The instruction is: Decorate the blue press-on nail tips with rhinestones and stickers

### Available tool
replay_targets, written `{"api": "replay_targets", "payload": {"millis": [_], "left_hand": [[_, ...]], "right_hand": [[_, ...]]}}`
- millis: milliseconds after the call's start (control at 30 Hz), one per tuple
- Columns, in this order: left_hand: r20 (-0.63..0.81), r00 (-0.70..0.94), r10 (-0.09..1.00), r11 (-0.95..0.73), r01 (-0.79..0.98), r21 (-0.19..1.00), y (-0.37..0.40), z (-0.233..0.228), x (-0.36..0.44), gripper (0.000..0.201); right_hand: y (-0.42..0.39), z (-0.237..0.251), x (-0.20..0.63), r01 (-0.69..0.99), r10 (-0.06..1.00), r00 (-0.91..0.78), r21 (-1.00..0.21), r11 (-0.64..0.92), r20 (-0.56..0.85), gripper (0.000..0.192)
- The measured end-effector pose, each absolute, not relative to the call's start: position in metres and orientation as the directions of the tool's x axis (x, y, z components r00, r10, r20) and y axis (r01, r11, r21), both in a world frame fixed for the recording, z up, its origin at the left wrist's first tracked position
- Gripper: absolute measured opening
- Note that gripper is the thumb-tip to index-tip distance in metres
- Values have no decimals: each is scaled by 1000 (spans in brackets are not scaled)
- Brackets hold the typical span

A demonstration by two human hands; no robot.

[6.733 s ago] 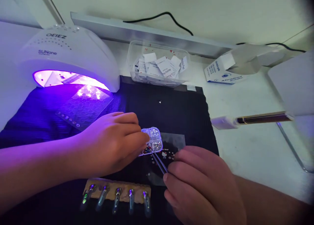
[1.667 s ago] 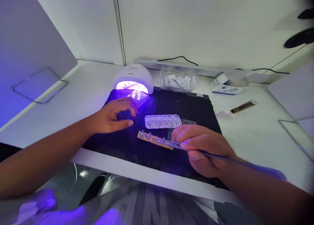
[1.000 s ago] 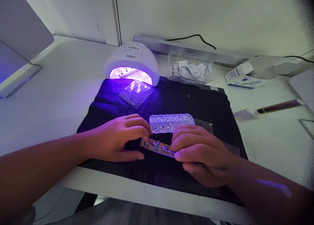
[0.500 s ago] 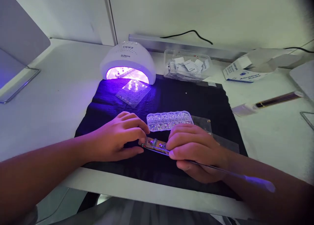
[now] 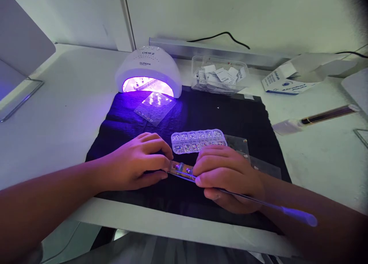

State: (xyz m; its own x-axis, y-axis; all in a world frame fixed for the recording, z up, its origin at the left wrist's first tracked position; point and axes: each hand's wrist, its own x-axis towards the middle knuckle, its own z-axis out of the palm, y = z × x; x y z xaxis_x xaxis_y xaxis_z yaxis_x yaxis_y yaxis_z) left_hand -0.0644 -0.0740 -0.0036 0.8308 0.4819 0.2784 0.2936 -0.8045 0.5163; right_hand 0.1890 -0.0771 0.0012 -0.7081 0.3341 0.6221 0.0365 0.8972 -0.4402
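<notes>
Both hands meet over a narrow orange-brown strip (image 5: 184, 169) with shiny gems and beads on it. My left hand (image 5: 148, 158) pinches the strip's left end between thumb and fingers. My right hand (image 5: 227, 175) is closed at the other end, covering it, and also holds a thin stick (image 5: 273, 205) with a rounded, translucent bluish end pointing to the lower right. The stick's other tip lies along the strip, near the gems. Just behind the hands sits a clear compartment case (image 5: 198, 140) of small rhinestones, partly hidden by the right fingers.
A lit nail lamp (image 5: 148, 68) glows purple at the back, with a clear patterned sheet (image 5: 155, 108) before it. A plastic tub of small packets (image 5: 220, 78), an open carton (image 5: 287, 81) and a brush (image 5: 329, 115) stand around the black mat (image 5: 230, 114).
My left fingers have shifted slightly and now cover more of the strip's left end. My right hand and the stick have moved a little to the left.
</notes>
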Motion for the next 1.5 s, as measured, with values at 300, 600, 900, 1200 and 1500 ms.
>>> {"api": "replay_targets", "payload": {"millis": [300, 600, 900, 1200, 1500], "left_hand": [[278, 837, 471, -809, 285, 514, -73, -4, -63, 5], [284, 843, 457, -816, 271, 510, -72, -2, -63, 5], [304, 836, 456, -814, 254, 523, -72, -3, -63, 5], [318, 834, 450, -822, 248, 513, -72, -3, -63, 4], [316, 839, 443, -812, 226, 539, -71, -3, -64, 8]], "right_hand": [[-77, 3, 188, 40, 328, -716, -432, 901, 617, 23], [-77, 1, 188, 45, 331, -720, -435, 899, 610, 23], [-77, 3, 189, 52, 331, -727, -433, 900, 602, 23], [-76, 2, 187, 43, 326, -726, -433, 901, 606, 24], [-78, 9, 199, 20, 397, -697, -537, 843, 597, 17]]}}
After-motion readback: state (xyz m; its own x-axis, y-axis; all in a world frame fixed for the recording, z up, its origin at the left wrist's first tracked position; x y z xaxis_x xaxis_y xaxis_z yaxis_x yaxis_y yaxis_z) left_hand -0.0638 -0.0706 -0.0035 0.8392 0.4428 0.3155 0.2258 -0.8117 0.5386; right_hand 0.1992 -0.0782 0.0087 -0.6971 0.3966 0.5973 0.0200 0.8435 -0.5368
